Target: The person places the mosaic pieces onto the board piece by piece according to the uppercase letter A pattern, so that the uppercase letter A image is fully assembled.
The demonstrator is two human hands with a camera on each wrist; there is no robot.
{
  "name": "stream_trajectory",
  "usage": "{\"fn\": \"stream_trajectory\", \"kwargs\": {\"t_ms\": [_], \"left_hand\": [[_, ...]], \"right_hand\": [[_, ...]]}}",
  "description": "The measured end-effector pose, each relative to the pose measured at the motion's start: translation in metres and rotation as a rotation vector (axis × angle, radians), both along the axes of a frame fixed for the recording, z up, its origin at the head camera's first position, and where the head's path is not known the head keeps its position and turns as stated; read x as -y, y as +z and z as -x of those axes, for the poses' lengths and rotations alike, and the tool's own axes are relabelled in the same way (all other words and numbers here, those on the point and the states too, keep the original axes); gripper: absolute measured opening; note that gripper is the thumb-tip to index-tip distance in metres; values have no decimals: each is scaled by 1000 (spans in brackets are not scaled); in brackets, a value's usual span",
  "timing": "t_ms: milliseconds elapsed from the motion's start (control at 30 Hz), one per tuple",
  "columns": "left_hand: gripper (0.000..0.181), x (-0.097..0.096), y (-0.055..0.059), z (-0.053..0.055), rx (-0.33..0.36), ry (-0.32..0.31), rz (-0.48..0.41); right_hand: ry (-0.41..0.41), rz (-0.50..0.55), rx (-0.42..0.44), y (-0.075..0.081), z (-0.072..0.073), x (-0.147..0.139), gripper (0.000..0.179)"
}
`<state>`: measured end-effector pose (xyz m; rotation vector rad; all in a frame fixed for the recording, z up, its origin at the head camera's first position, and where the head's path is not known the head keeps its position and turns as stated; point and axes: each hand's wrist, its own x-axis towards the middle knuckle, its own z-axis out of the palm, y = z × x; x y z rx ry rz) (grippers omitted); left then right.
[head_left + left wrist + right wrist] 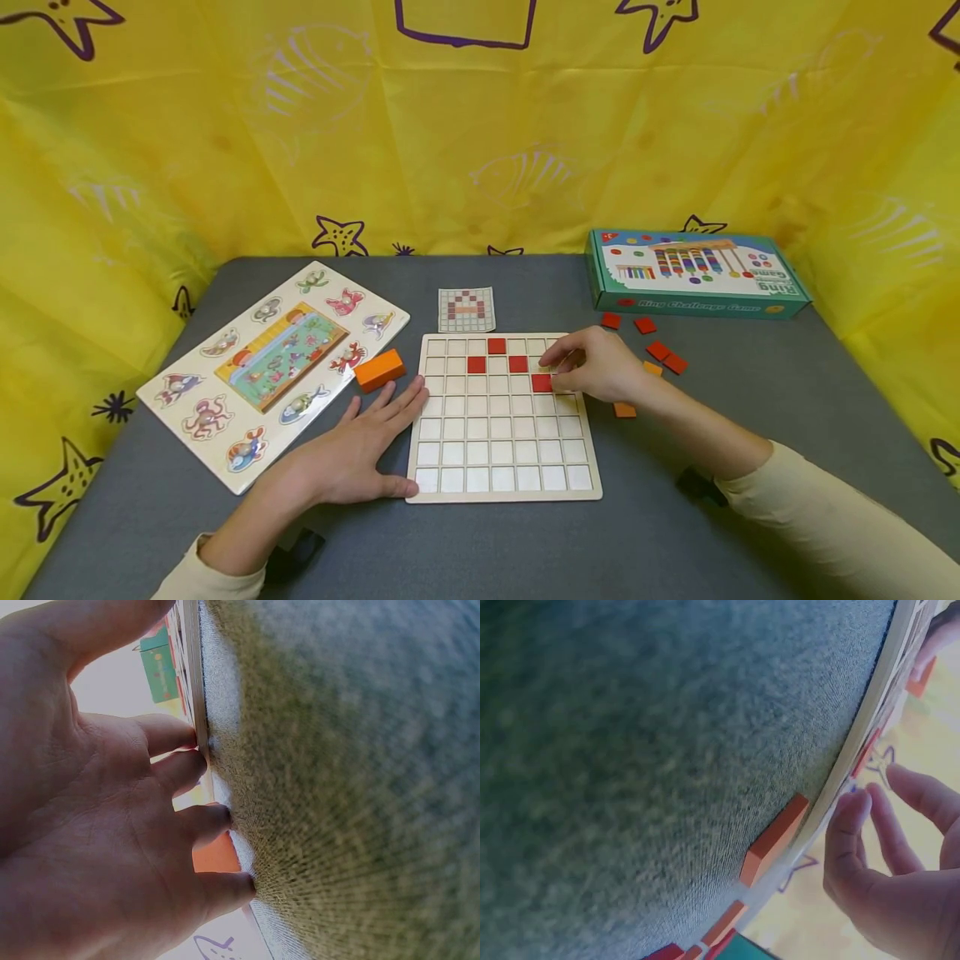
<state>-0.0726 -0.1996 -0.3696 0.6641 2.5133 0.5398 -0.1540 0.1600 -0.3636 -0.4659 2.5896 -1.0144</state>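
Note:
A pale wooden grid board [504, 497] lies flat, with several red square tiles [497, 346] set in its upper cells. My right hand [600, 367] hovers over the board's upper right, thumb tip at the edge of the lowest red tile [542, 383]. In the right wrist view, the fingers and thumb of this hand [907, 900] are bent and spread apart, with nothing visible between them. Spread along the board's left edge, my left hand [348, 454] touches the rim with fingertips and thumb. An orange block [379, 371] lies just beyond its fingers.
Behind the board sits a small pattern card [467, 310]. Loose red tiles [657, 351] and orange tiles [625, 410] lie to its right. A green game box [697, 275] stands back right, and a sea-animal puzzle board [273, 375] lies at left. Yellow curtains [480, 125] surround the table.

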Motion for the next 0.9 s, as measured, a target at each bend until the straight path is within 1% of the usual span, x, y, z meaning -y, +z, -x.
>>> {"fn": "stream_trajectory", "kwargs": {"t_ms": [233, 633, 900], "left_hand": [[113, 0, -1, 0, 4, 0, 0], [113, 0, 0, 1, 8, 1, 0], [113, 0, -1, 0, -5, -1, -1]], "right_hand": [[-25, 7, -7, 2, -1, -11, 23], [-90, -1, -18, 9, -10, -36, 27], [-131, -31, -44, 11, -14, -57, 27]]}}
